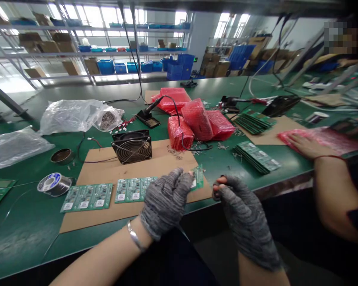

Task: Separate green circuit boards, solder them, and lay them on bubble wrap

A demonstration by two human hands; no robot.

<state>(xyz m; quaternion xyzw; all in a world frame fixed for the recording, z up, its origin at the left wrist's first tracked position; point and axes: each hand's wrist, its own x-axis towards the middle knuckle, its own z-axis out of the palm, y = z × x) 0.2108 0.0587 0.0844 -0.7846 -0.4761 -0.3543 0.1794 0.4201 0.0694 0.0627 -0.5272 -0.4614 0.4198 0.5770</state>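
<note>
My left hand, in a grey glove with bare fingertips, is closed on the edge of a green circuit board over the cardboard's right end. Its fingers hide part of that board. To its right, my right hand, gloved alike, has its fingers pinched together just past the cardboard edge; whatever they hold is hidden or too small to make out. On the cardboard sheet lie a panel of circuit boards and a second panel, partly covered by my left hand.
Behind stand a black fan, a soldering iron on its stand and red bubble-wrap bundles. A solder spool lies left. Stacked boards sit right, near a co-worker's hand on red bubble wrap. Loose metal pins are scattered about.
</note>
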